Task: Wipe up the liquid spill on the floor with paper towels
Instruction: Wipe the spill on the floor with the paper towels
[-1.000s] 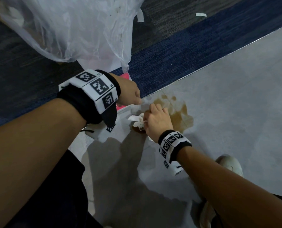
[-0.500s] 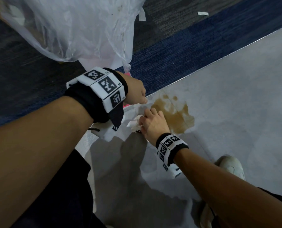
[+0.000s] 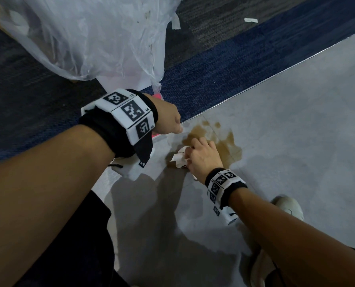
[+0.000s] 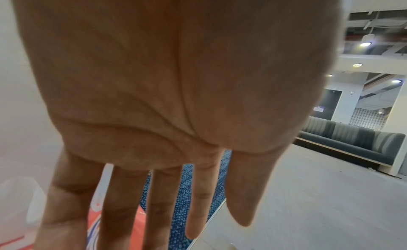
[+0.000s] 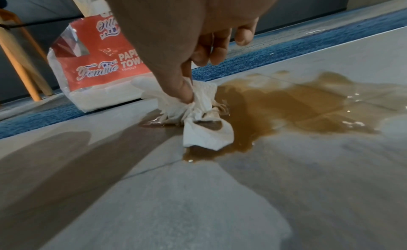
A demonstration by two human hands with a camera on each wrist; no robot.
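Note:
A brown liquid spill (image 3: 228, 148) (image 5: 297, 110) lies on the grey floor beside the carpet edge. My right hand (image 3: 203, 156) (image 5: 191, 86) pinches a crumpled white paper towel (image 3: 179, 159) (image 5: 207, 130) and presses it on the puddle's left edge, where its underside is stained brown. My left hand (image 3: 168, 119) (image 4: 171, 201) hovers above the floor left of the spill with fingers straight, holding nothing. A red and white paper towel pack (image 5: 99, 76) (image 4: 136, 224) stands behind the towel, mostly hidden by my left wrist in the head view.
A clear plastic bag (image 3: 89, 38) hangs at the upper left over blue carpet (image 3: 213, 79). My shoe (image 3: 290, 206) rests on the floor to the right of my right arm. A wooden leg (image 5: 19, 65) stands left of the pack. A grey sofa (image 4: 352, 138) is far off.
My right hand has shifted the towel slightly at the spill's left edge. My left hand has drifted a little to the right above the pack.

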